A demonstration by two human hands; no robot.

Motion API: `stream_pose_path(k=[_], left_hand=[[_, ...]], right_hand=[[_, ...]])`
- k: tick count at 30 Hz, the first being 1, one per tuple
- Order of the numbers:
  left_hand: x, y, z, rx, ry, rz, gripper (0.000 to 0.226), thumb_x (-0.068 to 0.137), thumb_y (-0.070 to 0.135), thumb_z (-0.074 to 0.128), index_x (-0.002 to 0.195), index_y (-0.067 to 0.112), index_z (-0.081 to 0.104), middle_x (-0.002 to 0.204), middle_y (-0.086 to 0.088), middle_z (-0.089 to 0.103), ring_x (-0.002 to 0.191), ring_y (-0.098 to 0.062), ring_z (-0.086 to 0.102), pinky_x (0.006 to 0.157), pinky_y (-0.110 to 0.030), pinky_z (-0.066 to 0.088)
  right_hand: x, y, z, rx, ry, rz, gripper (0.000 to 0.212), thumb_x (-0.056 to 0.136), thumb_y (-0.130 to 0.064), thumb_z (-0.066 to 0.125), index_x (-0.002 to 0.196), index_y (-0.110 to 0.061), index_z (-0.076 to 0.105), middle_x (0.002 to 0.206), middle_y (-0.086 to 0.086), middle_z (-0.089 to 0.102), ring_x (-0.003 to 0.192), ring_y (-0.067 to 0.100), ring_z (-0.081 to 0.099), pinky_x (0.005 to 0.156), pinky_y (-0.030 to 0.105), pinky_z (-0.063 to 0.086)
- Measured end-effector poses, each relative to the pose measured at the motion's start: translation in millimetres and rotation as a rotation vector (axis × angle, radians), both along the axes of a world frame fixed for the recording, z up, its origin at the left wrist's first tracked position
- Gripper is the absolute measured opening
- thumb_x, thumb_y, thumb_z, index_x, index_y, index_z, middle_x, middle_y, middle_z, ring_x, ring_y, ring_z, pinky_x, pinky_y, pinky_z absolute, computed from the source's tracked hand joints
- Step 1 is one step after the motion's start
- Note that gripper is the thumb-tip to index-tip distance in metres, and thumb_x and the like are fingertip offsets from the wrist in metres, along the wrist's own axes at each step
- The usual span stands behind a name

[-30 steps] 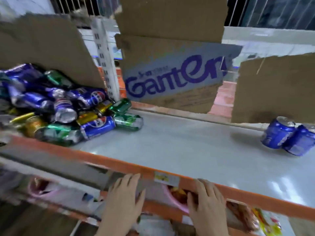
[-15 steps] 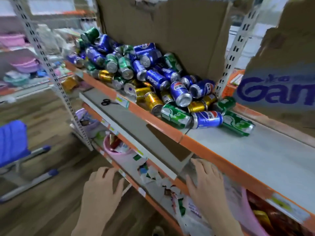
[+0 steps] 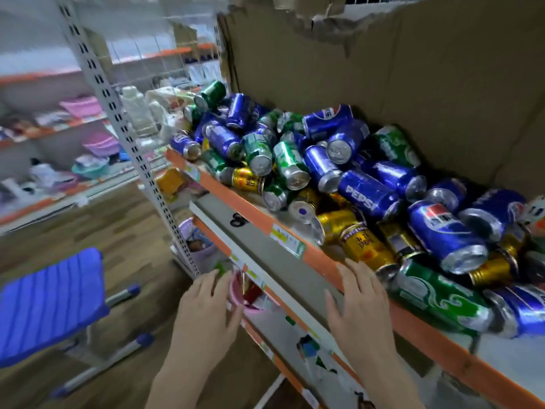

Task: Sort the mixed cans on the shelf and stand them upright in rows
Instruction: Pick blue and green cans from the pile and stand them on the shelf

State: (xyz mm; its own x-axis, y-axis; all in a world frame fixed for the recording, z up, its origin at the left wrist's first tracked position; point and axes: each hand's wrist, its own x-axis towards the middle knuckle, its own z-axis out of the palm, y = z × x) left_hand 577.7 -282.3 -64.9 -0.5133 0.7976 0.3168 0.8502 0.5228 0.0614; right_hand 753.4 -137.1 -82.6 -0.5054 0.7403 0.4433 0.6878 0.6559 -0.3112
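A big pile of cans point(image 3: 339, 175) is lying on the shelf point(image 3: 321, 261), all mixed up and on their sides, blue ones, green ones and gold ones together. A tall sheet of cardboard point(image 3: 413, 78) is standing behind the pile. The left hand point(image 3: 206, 314) is hanging in the air below the shelf edge, with its fingers straight and spread, holding nothing. The right hand point(image 3: 358, 305) is reaching up to the orange front edge of the shelf, fingers straight and spread too, and it is holding nothing. Its fingertips are sitting just beside a gold can point(image 3: 365, 246) at the front of the pile, but I cannot tell if they are touching it. A green can point(image 3: 436, 296) is lying just to the right of that hand, along the shelf edge. The rest of the pile is up and to the right of both hands. A blue chair point(image 3: 47, 302) is standing on the floor to the left.
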Motion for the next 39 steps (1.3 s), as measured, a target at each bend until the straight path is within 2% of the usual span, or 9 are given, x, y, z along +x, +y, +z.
stream_pose_path(k=[4, 8, 10, 12, 16, 23, 29, 33, 39], left_hand=[[-50, 8, 6, -0.006, -0.031, 0.071, 0.062, 0.059, 0.031, 0.085, 0.113, 0.007, 0.065, 0.107, -0.010, 0.068, 0.097, -0.028, 0.066, 0.083, -0.043, 0.052], [-86, 9, -12, 0.018, -0.027, 0.073, 0.056, 0.057, 0.034, 0.086, 0.104, 0.008, 0.069, 0.097, -0.009, 0.070, 0.089, -0.027, 0.069, 0.072, -0.042, 0.056], [-104, 10, -24, 0.044, 0.027, 0.009, 0.039, 0.082, 0.043, 0.060, 0.101, 0.010, 0.070, 0.093, -0.005, 0.071, 0.085, -0.023, 0.069, 0.071, -0.036, 0.056], [-127, 13, -31, 0.008, 0.020, -0.049, 0.045, 0.090, 0.045, 0.036, 0.105, 0.014, 0.065, 0.092, -0.001, 0.070, 0.084, -0.020, 0.068, 0.073, -0.031, 0.055], [-186, 30, -41, -0.054, -0.071, -0.125, 0.061, 0.056, 0.041, 0.082, 0.107, 0.012, 0.067, 0.096, -0.001, 0.070, 0.089, -0.022, 0.068, 0.075, -0.037, 0.056], [-328, 47, -18, -0.014, -0.140, -0.224, 0.048, 0.079, 0.037, 0.062, 0.120, 0.012, 0.058, 0.108, -0.006, 0.063, 0.097, -0.028, 0.062, 0.074, -0.038, 0.054], [-413, 53, -17, -0.031, -0.255, -0.265, 0.053, 0.073, 0.025, 0.074, 0.121, 0.009, 0.059, 0.104, -0.011, 0.063, 0.094, -0.033, 0.059, 0.073, -0.041, 0.053], [-420, 72, -24, -0.040, -0.249, -0.376, 0.047, 0.075, 0.029, 0.068, 0.116, 0.007, 0.061, 0.102, -0.009, 0.065, 0.094, -0.031, 0.061, 0.076, -0.041, 0.053], [-399, 120, -13, -0.049, -0.194, -0.523, 0.062, 0.061, 0.026, 0.086, 0.115, 0.005, 0.061, 0.102, -0.013, 0.066, 0.096, -0.036, 0.063, 0.076, -0.045, 0.054]], right_hand=[[-60, 15, 10, 0.033, 0.019, 0.061, 0.054, 0.067, -0.015, 0.080, 0.115, -0.003, 0.061, 0.119, 0.014, 0.061, 0.117, 0.032, 0.052, 0.095, 0.047, 0.042], [-101, 25, 8, 0.039, -0.006, 0.082, 0.058, 0.065, -0.015, 0.082, 0.117, -0.003, 0.060, 0.119, 0.013, 0.061, 0.115, 0.033, 0.055, 0.095, 0.048, 0.042], [-117, 28, 4, 0.039, -0.042, 0.066, 0.060, 0.064, -0.016, 0.083, 0.117, -0.003, 0.060, 0.119, 0.013, 0.062, 0.113, 0.032, 0.057, 0.095, 0.049, 0.041], [-135, 28, -1, 0.044, -0.073, 0.042, 0.059, 0.064, -0.016, 0.083, 0.117, -0.003, 0.061, 0.119, 0.013, 0.062, 0.113, 0.031, 0.057, 0.096, 0.049, 0.038], [-177, 29, -7, 0.039, -0.089, -0.035, 0.051, 0.069, -0.015, 0.079, 0.116, -0.001, 0.063, 0.118, 0.014, 0.062, 0.112, 0.033, 0.058, 0.094, 0.052, 0.042], [-290, 8, 2, 0.010, -0.076, -0.212, 0.056, 0.065, -0.016, 0.083, 0.115, -0.002, 0.062, 0.117, 0.014, 0.063, 0.111, 0.033, 0.059, 0.094, 0.048, 0.041], [-347, -12, 11, -0.068, -0.126, -0.279, 0.055, 0.074, -0.021, 0.077, 0.124, -0.007, 0.058, 0.127, 0.009, 0.058, 0.120, 0.029, 0.053, 0.099, 0.043, 0.034], [-351, -5, 20, -0.100, -0.110, -0.370, 0.051, 0.080, -0.019, 0.071, 0.126, -0.007, 0.056, 0.131, 0.009, 0.055, 0.125, 0.029, 0.047, 0.103, 0.039, 0.025], [-353, 29, 40, 0.004, -0.006, -0.399, 0.047, 0.079, -0.015, 0.070, 0.123, -0.005, 0.057, 0.125, 0.010, 0.057, 0.120, 0.029, 0.050, 0.104, 0.041, 0.032]])
